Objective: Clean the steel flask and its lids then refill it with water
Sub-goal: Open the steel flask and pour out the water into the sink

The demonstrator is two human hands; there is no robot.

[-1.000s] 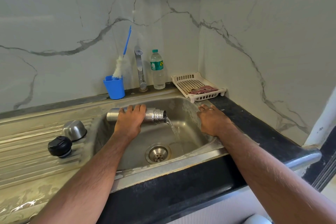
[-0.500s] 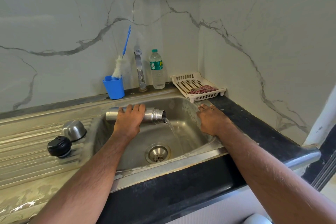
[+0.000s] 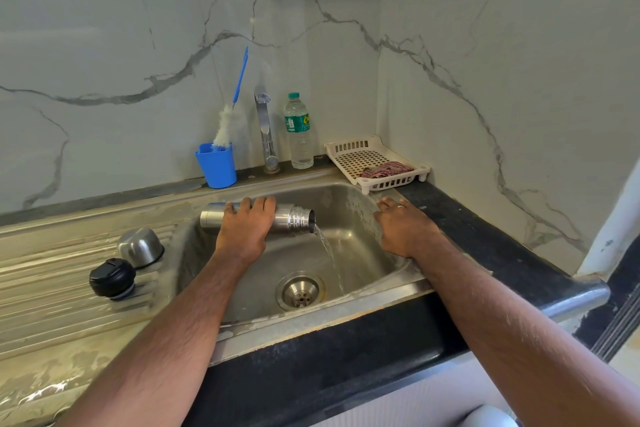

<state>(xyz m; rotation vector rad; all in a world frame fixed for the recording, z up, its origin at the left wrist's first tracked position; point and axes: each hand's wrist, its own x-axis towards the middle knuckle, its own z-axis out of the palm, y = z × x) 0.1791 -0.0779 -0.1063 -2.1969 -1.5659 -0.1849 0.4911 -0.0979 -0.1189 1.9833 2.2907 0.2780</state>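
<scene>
My left hand (image 3: 244, 230) grips the steel flask (image 3: 294, 217) around its middle and holds it lying sideways over the sink basin (image 3: 353, 215), mouth to the right. A thin stream of water (image 3: 327, 246) runs from the mouth down toward the drain (image 3: 300, 290). My right hand (image 3: 403, 229) rests with relaxed fingers on the sink's right rim, holding nothing. On the drainboard at left stand the steel cup lid (image 3: 140, 247), upside down, and the black stopper lid (image 3: 112, 277).
Along the back ledge stand a blue cup (image 3: 216, 166) with a bottle brush (image 3: 230, 114), the tap (image 3: 266, 130) and a plastic water bottle (image 3: 298, 132). A white basket (image 3: 360, 158) with a red cloth (image 3: 386, 170) sits in the right corner. Black counter lies to the right.
The flask stays tipped in my left hand and water keeps pouring out. Neither hand has visibly shifted.
</scene>
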